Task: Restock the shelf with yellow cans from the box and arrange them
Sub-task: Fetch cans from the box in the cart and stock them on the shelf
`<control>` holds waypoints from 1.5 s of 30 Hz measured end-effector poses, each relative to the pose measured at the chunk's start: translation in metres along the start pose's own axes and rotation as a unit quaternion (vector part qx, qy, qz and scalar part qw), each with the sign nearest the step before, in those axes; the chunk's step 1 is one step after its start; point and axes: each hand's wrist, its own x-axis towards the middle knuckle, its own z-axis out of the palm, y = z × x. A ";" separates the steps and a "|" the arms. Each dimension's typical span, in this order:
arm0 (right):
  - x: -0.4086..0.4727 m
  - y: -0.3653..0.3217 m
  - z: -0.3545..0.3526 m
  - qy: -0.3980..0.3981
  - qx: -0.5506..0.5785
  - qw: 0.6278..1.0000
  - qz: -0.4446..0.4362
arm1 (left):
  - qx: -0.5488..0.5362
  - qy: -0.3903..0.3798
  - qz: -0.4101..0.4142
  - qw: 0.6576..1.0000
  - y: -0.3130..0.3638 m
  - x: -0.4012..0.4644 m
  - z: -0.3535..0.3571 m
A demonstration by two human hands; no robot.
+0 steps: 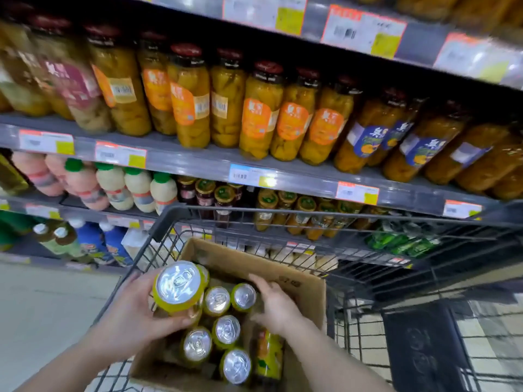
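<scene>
From the head view, restocking looks barely begun: the left hand (135,321) grasps one can (179,287) lifted above the box (308,290) in the cart (424,278), the right hand (278,304) reaches in, grip unclear, several cans (226,331) remaining.

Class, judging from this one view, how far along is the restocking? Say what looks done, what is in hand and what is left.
Done: nothing certain; no yellow cans show on the shelf, which holds jars. In hand: the left hand grips a can lifted above the box; the right hand reaches into the box. Left: at least five upright cans, one mid-box, plus one lying down, all needing shelving and arranging.
</scene>
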 end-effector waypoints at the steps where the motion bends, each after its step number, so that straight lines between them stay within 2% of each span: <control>1: 0.016 0.001 0.015 -0.007 -0.005 1.000 -0.003 | 0.004 0.005 0.017 1.000 -0.003 -0.001 0.000; 5: 0.054 0.005 0.053 0.000 -0.013 1.000 0.007 | 0.043 0.010 0.047 0.998 -0.011 -0.001 0.008; 11: 0.040 0.015 0.048 0.034 -0.025 0.999 -0.005 | 0.042 -0.015 -0.025 0.999 -0.037 -0.001 0.012; 17: -0.032 -0.004 -0.016 0.048 -0.005 0.999 -0.026 | -0.030 -0.030 -0.073 0.996 0.001 -0.008 0.004; 24: -0.123 -0.086 -0.115 0.058 -0.002 0.991 -0.117 | -0.093 -0.003 -0.073 0.993 0.085 -0.022 -0.044; 29: -0.158 -0.185 -0.163 0.082 0.041 0.978 -0.186 | -0.134 0.073 -0.069 0.986 0.107 -0.045 -0.121; 33: -0.165 -0.296 -0.166 0.071 0.080 0.963 -0.248 | -0.139 0.160 -0.089 0.973 0.097 -0.080 -0.211; 41: -0.157 -0.560 -0.082 -0.023 0.158 0.925 -0.344 | -0.153 0.291 -0.138 0.934 0.013 -0.209 -0.450; 45: -0.156 -0.691 -0.026 -0.051 0.161 0.910 -0.378 | -0.128 0.322 -0.162 0.924 -0.026 -0.268 -0.565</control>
